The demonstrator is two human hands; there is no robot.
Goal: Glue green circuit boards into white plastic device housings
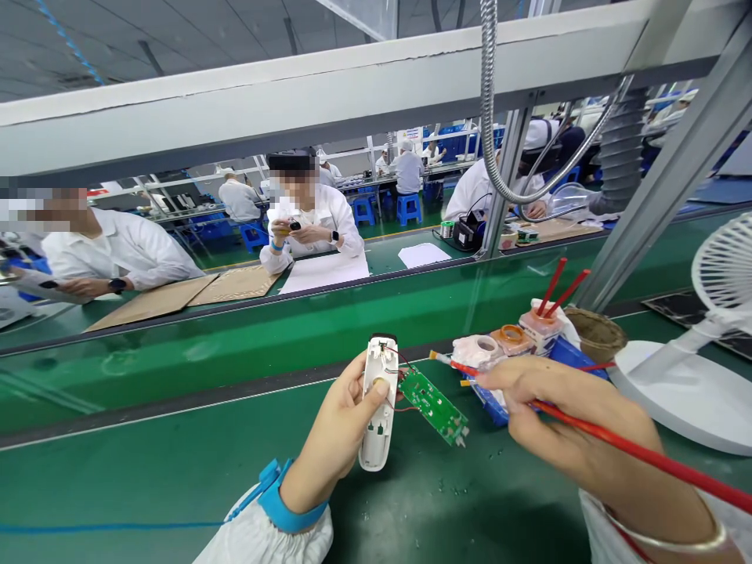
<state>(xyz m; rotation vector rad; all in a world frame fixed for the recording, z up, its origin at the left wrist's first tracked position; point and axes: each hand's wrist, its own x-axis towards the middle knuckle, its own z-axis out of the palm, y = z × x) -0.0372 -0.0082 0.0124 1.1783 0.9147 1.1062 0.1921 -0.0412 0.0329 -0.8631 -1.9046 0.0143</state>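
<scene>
Left hand [338, 415] clamped on white casing [383, 423], wired board [432, 403] alongside, short of surface's [146, 470] far edge; right hand [552, 384] gripped red brush [587, 427]. I judged brushing the step; next move called for steadiness.

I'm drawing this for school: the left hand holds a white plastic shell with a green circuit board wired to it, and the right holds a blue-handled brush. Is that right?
Not quite: the brush in the right hand has a red handle, not blue, as the head view shows. The left hand does hold the white plastic shell, with the green circuit board wired to it.
</scene>
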